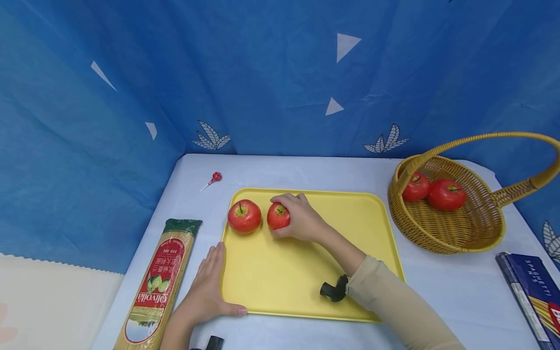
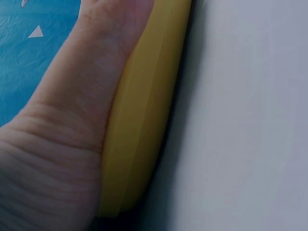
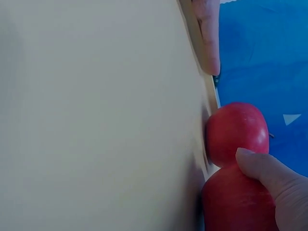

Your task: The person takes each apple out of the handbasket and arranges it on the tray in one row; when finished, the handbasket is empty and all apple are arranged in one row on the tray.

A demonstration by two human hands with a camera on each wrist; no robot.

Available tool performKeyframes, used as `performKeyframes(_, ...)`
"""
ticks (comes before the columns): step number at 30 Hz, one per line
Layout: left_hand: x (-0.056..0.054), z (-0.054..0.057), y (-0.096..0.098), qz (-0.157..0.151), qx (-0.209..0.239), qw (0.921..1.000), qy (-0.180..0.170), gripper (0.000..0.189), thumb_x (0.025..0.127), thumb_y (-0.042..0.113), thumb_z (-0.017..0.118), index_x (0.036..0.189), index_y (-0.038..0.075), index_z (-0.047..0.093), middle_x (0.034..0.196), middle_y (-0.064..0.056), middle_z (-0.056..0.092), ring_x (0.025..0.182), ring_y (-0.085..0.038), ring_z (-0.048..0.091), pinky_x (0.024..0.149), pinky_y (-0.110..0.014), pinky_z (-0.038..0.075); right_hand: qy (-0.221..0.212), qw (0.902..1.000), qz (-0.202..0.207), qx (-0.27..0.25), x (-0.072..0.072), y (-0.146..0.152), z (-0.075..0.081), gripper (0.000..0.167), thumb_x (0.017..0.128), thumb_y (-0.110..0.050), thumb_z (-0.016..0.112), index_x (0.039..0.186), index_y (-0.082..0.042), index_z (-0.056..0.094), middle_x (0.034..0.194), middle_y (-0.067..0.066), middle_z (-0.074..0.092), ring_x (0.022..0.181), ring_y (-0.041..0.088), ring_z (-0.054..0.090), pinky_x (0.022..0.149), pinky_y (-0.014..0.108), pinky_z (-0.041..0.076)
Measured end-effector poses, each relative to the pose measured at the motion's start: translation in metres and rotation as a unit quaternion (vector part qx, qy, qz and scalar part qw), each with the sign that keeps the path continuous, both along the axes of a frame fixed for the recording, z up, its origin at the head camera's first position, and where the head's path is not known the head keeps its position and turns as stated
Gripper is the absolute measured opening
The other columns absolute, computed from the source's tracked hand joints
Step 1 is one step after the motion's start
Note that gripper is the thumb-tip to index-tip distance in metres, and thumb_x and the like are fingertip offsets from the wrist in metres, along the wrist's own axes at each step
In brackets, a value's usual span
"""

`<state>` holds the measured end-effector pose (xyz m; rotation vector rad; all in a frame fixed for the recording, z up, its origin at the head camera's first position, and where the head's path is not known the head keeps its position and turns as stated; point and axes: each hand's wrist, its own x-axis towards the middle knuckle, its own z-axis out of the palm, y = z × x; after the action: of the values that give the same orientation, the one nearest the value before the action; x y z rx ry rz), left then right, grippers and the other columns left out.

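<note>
In the head view my right hand (image 1: 302,218) grips a red apple (image 1: 277,217) on the far part of a yellow tray (image 1: 302,291), its thumb on the near side and fingers over the far side. Left of it on the tray sits another red apple (image 1: 244,217), a small gap apart. The right wrist view shows my thumb (image 3: 269,171) across the held apple (image 3: 238,202), with the other apple (image 3: 237,134) just beyond. My left hand (image 1: 210,287) lies along the tray's near left corner, fingers straight on the left edge and thumb at the front rim.
A wicker basket (image 1: 446,238) with a tall handle holds two red apples (image 1: 446,194) at the right. Left of the tray lies a spaghetti pack (image 1: 159,287); beyond it, a red lollipop (image 1: 216,177). A blue spaghetti box (image 1: 531,291) is at the right edge.
</note>
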<state>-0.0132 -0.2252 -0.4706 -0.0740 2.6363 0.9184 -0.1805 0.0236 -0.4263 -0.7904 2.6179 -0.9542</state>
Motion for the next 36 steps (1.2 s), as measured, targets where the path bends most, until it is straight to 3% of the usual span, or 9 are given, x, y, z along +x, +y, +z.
performKeyframes(10,0.0,0.002,0.001,0.001,-0.002,1.0,-0.008,0.159,0.046,0.074,0.086,0.16,0.015,-0.009,0.169,-0.011,-0.004,0.156,-0.033,-0.009,0.125,-0.057,0.002,-0.056,0.9978,0.002,-0.037,0.003,0.001,-0.005,0.084,0.073,-0.031,0.089,0.143,-0.024,0.043,0.146,-0.004,0.043,0.13,0.026,0.032,0.09,0.041,0.055)
performKeyframes(17,0.0,0.002,0.001,-0.001,-0.001,1.0,-0.005,0.159,0.046,0.073,0.087,0.16,0.015,-0.008,0.169,-0.011,-0.004,0.156,-0.033,-0.008,0.125,-0.058,0.002,-0.062,0.9974,0.004,-0.036,0.004,0.004,-0.009,0.087,0.075,-0.036,0.087,0.146,-0.027,0.038,0.148,-0.005,0.04,0.129,0.023,0.033,0.092,0.04,0.055)
performKeyframes(29,0.0,0.0,0.0,-0.002,-0.001,1.0,-0.001,0.16,0.045,0.073,0.087,0.16,0.013,-0.008,0.169,-0.012,-0.004,0.155,-0.034,-0.009,0.125,-0.058,0.002,-0.014,0.9999,0.0,0.01,0.007,0.01,-0.004,0.098,0.072,-0.04,0.088,0.152,-0.029,0.034,0.154,-0.005,0.036,0.135,0.026,0.034,0.093,0.045,0.057)
performKeyframes(36,0.0,0.0,0.001,-0.001,-0.003,1.0,-0.001,0.16,0.046,0.073,0.087,0.16,0.013,-0.007,0.169,-0.013,-0.003,0.155,-0.034,-0.009,0.125,-0.058,0.002,0.029,0.9996,-0.003,-0.004,0.017,0.029,0.011,0.097,0.073,-0.041,0.088,0.153,-0.027,0.035,0.155,-0.004,0.037,0.138,0.026,0.033,0.101,0.051,0.051)
